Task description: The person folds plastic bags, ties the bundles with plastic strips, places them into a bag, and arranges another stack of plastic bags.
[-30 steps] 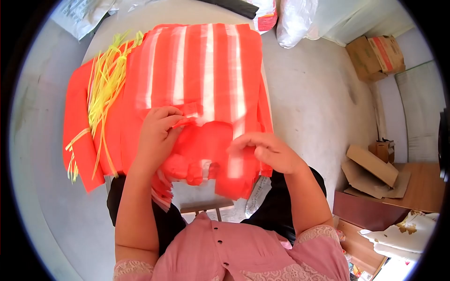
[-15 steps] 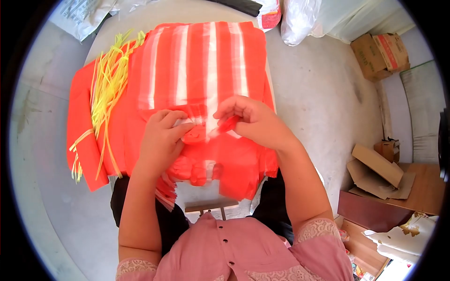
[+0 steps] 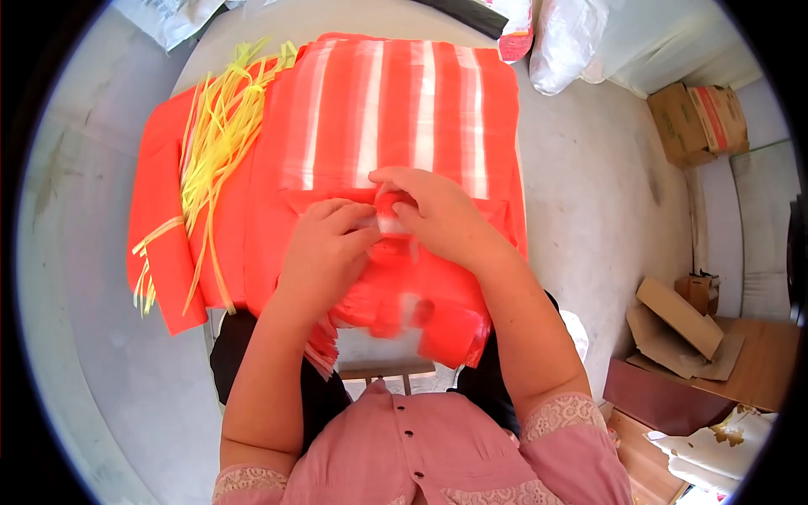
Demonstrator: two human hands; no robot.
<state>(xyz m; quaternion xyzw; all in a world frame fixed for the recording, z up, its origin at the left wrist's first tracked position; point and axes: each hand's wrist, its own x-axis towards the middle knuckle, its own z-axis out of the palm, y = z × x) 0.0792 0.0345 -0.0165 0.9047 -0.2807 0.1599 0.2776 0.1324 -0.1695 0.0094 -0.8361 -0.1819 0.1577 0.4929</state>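
Working the sheet [image 3: 397, 109], spread toward twelve o'clock, likely needs small, even pinches: the right hand [image 3: 442, 215] pinches a red fold [image 3: 387, 204]; the left hand [image 3: 326, 241], at its eight o'clock, bends inward, grip impossible to tell

Red-and-white material [image 3: 392, 224] is pinched by left hand [image 3: 330, 246] and right hand [image 3: 439, 215]; yellow strips [image 3: 220, 135] are spread left of the grip.

Beyond our fingers [image 3: 341, 215], we have sheets [image 3: 404, 118] on a table [image 3: 379, 21]; left of our fingers, strips [image 3: 223, 126] on another pile [image 3: 158, 168]; well right, a carton [image 3: 680, 316] on a cabinet [image 3: 768, 353].
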